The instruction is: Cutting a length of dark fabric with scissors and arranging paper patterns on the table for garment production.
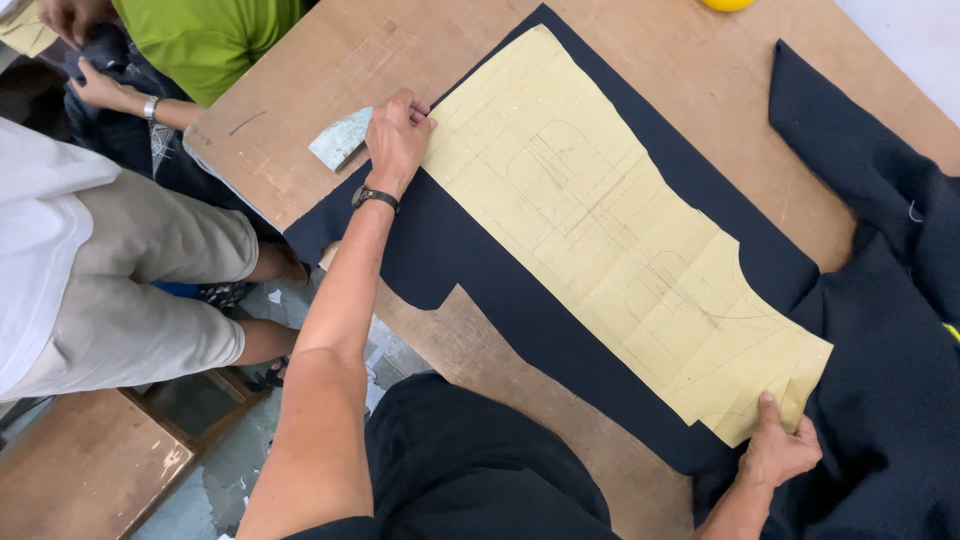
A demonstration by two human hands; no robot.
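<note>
On navy cloth (480, 270), hands flat (pressing pattern (610, 230))

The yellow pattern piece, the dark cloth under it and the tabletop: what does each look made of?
Pattern piece: looks like thin matte yellowish paper, going by its fold creases and pencil lines. Dark cloth: a navy woven fabric, matte and slightly fuzzy, possibly wool-like, though that can't be told for sure. Tabletop: brown wood or plywood, worn and scratched, unvarnished looking. The left hand and right hand press the paper flat.
</note>
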